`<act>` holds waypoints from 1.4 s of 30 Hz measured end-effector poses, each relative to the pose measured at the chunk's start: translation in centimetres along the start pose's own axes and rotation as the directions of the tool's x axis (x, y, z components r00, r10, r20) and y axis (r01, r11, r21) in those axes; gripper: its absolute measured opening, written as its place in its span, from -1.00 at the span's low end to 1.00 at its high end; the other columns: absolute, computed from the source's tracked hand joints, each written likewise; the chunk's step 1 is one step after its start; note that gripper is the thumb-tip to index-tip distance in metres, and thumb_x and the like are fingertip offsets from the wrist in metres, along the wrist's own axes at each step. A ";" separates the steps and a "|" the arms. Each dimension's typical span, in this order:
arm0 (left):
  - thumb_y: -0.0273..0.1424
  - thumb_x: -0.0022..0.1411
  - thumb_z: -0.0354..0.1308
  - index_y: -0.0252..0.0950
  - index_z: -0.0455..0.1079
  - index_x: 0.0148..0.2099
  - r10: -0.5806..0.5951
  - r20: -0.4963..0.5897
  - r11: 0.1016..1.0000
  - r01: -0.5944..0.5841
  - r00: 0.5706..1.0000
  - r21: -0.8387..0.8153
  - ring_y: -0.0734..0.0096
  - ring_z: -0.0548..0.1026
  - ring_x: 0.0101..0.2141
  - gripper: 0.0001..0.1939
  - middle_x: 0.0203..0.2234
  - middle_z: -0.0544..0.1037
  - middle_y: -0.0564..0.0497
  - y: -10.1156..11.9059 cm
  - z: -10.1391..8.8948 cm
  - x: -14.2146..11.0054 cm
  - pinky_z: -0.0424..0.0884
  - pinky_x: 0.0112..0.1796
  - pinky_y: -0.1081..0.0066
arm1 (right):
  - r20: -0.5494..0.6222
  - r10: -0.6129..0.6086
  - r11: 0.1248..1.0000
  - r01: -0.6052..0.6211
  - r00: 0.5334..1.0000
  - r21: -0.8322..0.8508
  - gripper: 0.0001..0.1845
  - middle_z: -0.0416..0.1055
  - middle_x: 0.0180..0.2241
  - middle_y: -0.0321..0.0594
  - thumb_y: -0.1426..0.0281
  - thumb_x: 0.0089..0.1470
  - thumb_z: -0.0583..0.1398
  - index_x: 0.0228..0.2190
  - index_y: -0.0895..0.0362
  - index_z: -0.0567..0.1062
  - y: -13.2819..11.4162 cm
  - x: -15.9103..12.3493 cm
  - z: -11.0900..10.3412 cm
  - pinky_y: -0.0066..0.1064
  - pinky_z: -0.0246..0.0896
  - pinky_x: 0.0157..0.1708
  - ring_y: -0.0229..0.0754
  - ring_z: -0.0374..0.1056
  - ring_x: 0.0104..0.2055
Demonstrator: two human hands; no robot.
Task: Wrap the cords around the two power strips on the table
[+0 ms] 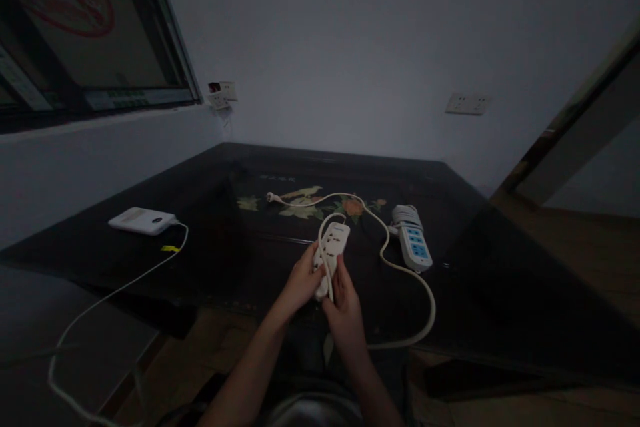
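A white power strip [338,235] is held between both hands, tilted over the near part of the dark table. My left hand [301,278] grips its left side, with the thumb on the cord laid along the strip's face. My right hand [345,310] closes round the lower right side and the near end, where the cord also passes. The strip's white cord [384,240] leaves my right hand, loops out to the right and runs back across the table. It ends in a plug [273,197] lying near the table's middle.
A second power strip [416,247] with blue sockets, its cord wound round it, lies to the right on the dark table [280,267]. On the left lies a white power bank [143,220] with a cable hanging off the edge. Wall sockets [467,104] are behind.
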State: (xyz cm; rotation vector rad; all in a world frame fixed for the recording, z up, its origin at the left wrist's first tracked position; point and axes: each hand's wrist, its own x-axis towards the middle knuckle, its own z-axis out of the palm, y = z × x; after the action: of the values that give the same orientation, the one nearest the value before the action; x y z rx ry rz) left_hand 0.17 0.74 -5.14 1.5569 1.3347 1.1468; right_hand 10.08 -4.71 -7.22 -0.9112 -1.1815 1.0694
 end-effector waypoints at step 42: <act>-0.34 0.23 0.10 -0.16 -0.05 0.34 0.164 -0.015 0.983 -0.164 0.986 -0.078 0.08 0.13 0.23 -0.32 0.26 0.15 -0.08 5.6 -2.1 -7.1 0.10 0.19 0.17 | -0.102 -0.237 0.857 0.158 0.966 -0.490 -0.56 0.19 -0.70 -0.41 0.21 0.24 -0.03 0.09 0.01 0.35 -17.0 -2.3 -2.9 -0.55 0.04 -0.74 -0.34 0.12 -0.72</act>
State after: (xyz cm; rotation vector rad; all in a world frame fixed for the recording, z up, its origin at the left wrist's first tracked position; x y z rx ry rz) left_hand -0.54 -7.17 -0.27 1.6290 1.1689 1.2929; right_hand 15.59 -11.37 7.92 -1.2013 -1.3997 0.5255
